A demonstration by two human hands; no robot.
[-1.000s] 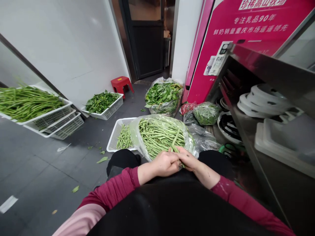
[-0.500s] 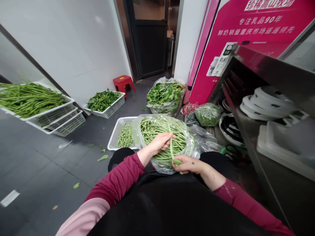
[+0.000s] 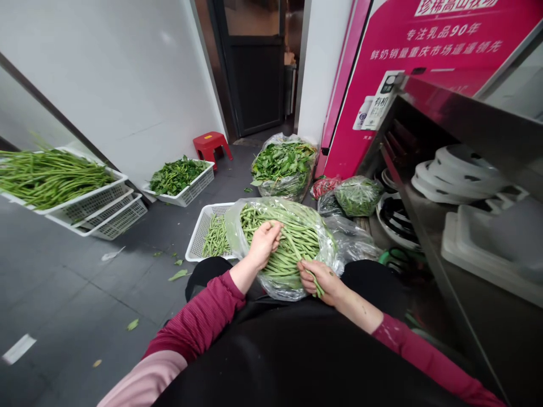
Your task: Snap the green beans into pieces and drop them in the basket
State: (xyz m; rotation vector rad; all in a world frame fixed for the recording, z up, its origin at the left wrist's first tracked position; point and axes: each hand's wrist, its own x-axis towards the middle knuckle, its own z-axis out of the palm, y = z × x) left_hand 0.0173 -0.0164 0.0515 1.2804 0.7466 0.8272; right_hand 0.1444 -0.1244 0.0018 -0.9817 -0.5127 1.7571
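A clear plastic bag (image 3: 237, 237) full of long green beans (image 3: 311, 229) stands open between my knees. Over it, my left hand (image 3: 265, 244) is closed in a pinch at the upper end of one green bean (image 3: 292, 244). Lower and to the right, my right hand (image 3: 321, 280) wraps round the same bean's other part, with bean ends poking out below the fingers. Just left of the bag is a white basket (image 3: 195, 233) holding shorter bean pieces (image 3: 215, 236).
Stacked white baskets (image 3: 121, 217) with long green stems stand at left. A basket of leafy greens (image 3: 190, 195), a red stool (image 3: 211, 146) and a bag of leaves (image 3: 283, 164) lie ahead. A metal shelf (image 3: 428, 243) with white containers borders my right side.
My left hand has moved left and curled its fingers in more tightly. My right hand has turned and closed, and the bean now slants between both hands instead of standing nearly upright.
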